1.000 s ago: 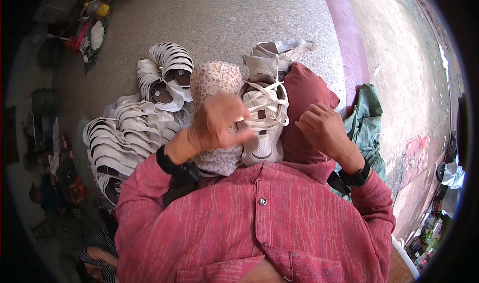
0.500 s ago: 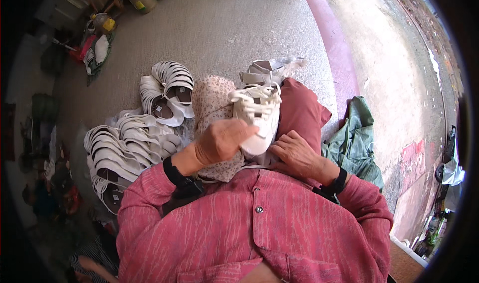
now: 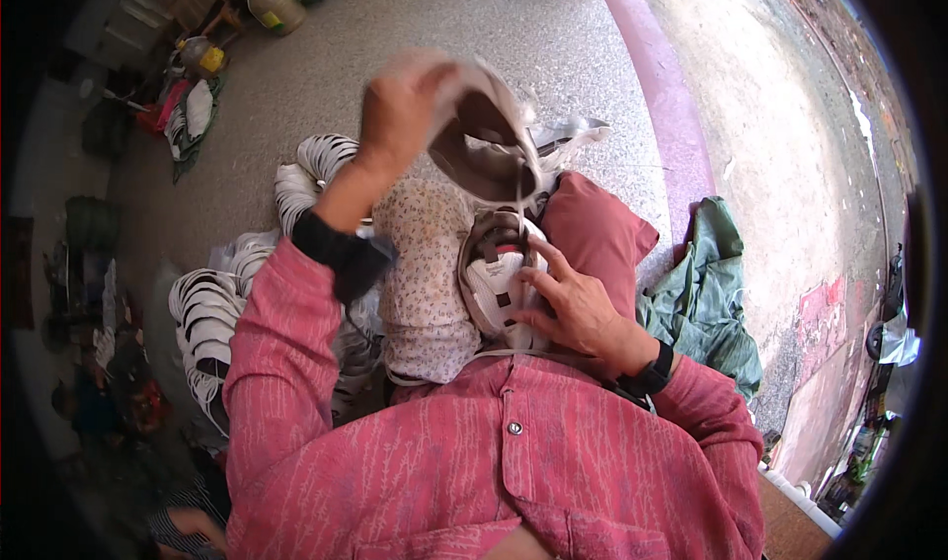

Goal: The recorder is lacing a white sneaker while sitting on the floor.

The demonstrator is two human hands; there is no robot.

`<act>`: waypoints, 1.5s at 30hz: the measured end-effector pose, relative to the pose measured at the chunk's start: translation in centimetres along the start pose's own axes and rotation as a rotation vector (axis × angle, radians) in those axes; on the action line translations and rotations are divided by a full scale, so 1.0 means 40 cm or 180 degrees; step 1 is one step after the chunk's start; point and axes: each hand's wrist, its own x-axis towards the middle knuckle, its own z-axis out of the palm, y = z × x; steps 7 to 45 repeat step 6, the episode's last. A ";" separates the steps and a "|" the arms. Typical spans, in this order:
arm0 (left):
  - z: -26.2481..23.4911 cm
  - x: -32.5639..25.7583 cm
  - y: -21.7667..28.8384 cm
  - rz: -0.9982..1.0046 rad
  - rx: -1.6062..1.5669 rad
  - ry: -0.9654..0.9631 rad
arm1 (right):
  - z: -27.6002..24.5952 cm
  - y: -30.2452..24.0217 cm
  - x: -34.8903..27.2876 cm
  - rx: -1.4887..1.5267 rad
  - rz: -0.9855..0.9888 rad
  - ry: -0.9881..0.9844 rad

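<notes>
the right hand [image 3: 578, 308] lies flat, fingers spread, pressing a white shoe upper [image 3: 499, 283] on the lap against the floral cloth [image 3: 425, 283]. the left hand [image 3: 400, 116] is raised, gripping a blurred grey-brown shoe piece [image 3: 484, 140]; it looks like a fitting step, needing careful alignment. finished white uppers [image 3: 212, 313] are stacked at the floor's left side, with a yellow-capped jug [image 3: 275, 5] beyond.

Bare floor [image 3: 474, 56] open ahead, stacked white soles [image 3: 212, 313] crowd the left, green cloth [image 3: 706, 293] blocks the right
</notes>
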 end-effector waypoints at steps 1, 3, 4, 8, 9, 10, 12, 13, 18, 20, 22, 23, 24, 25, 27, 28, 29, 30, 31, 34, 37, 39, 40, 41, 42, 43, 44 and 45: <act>-0.006 0.052 -0.038 -0.0327 -0.0327 -0.0039 | -0.005 0.007 0.007 0.0016 -0.0009 -0.0003; -0.008 0.143 -0.076 -0.0674 -0.0670 -0.0087 | -0.021 0.019 0.016 0.0021 -0.0153 -0.0362; -0.006 0.184 -0.074 -0.0189 -0.0612 -0.0150 | -0.023 0.028 0.021 0.0028 -0.0139 -0.0371; 0.008 0.221 -0.081 0.0279 -0.0561 -0.0228 | -0.014 0.045 0.021 0.0029 -0.0385 -0.0360; 0.008 0.221 -0.081 0.0279 -0.0561 -0.0228 | -0.014 0.045 0.021 0.0029 -0.0385 -0.0360; 0.008 0.221 -0.081 0.0279 -0.0561 -0.0228 | -0.014 0.045 0.021 0.0029 -0.0385 -0.0360; 0.008 0.221 -0.081 0.0279 -0.0561 -0.0228 | -0.014 0.045 0.021 0.0029 -0.0385 -0.0360; 0.008 0.221 -0.081 0.0279 -0.0561 -0.0228 | -0.014 0.045 0.021 0.0029 -0.0385 -0.0360; 0.008 0.221 -0.081 0.0279 -0.0561 -0.0228 | -0.014 0.045 0.021 0.0029 -0.0385 -0.0360; 0.008 0.221 -0.081 0.0279 -0.0561 -0.0228 | -0.014 0.045 0.021 0.0029 -0.0385 -0.0360; 0.008 0.221 -0.081 0.0279 -0.0561 -0.0228 | -0.014 0.045 0.021 0.0029 -0.0385 -0.0360; 0.008 0.221 -0.081 0.0279 -0.0561 -0.0228 | -0.014 0.045 0.021 0.0029 -0.0385 -0.0360; 0.008 0.221 -0.081 0.0279 -0.0561 -0.0228 | -0.014 0.045 0.021 0.0029 -0.0385 -0.0360; 0.008 0.221 -0.081 0.0279 -0.0561 -0.0228 | -0.014 0.045 0.021 0.0029 -0.0385 -0.0360; 0.008 0.221 -0.081 0.0279 -0.0561 -0.0228 | -0.014 0.045 0.021 0.0029 -0.0385 -0.0360; 0.008 0.221 -0.081 0.0279 -0.0561 -0.0228 | -0.014 0.045 0.021 0.0029 -0.0385 -0.0360; 0.008 0.221 -0.081 0.0279 -0.0561 -0.0228 | -0.014 0.045 0.021 0.0029 -0.0385 -0.0360; 0.008 0.221 -0.081 0.0279 -0.0561 -0.0228 | -0.014 0.045 0.021 0.0029 -0.0385 -0.0360; 0.008 0.221 -0.081 0.0279 -0.0561 -0.0228 | -0.014 0.045 0.021 0.0029 -0.0385 -0.0360; 0.008 0.221 -0.081 0.0279 -0.0561 -0.0228 | -0.014 0.045 0.021 0.0029 -0.0385 -0.0360; 0.008 0.221 -0.081 0.0279 -0.0561 -0.0228 | -0.014 0.045 0.021 0.0029 -0.0385 -0.0360; 0.008 0.221 -0.081 0.0279 -0.0561 -0.0228 | -0.014 0.045 0.021 0.0029 -0.0385 -0.0360; 0.008 0.221 -0.081 0.0279 -0.0561 -0.0228 | -0.014 0.045 0.021 0.0029 -0.0385 -0.0360; 0.008 0.221 -0.081 0.0279 -0.0561 -0.0228 | -0.014 0.045 0.021 0.0029 -0.0385 -0.0360; 0.008 0.221 -0.081 0.0279 -0.0561 -0.0228 | -0.014 0.045 0.021 0.0029 -0.0385 -0.0360; 0.008 0.221 -0.081 0.0279 -0.0561 -0.0228 | -0.014 0.045 0.021 0.0029 -0.0385 -0.0360; 0.008 0.221 -0.081 0.0279 -0.0561 -0.0228 | -0.014 0.045 0.021 0.0029 -0.0385 -0.0360; 0.008 0.221 -0.081 0.0279 -0.0561 -0.0228 | -0.014 0.045 0.021 0.0029 -0.0385 -0.0360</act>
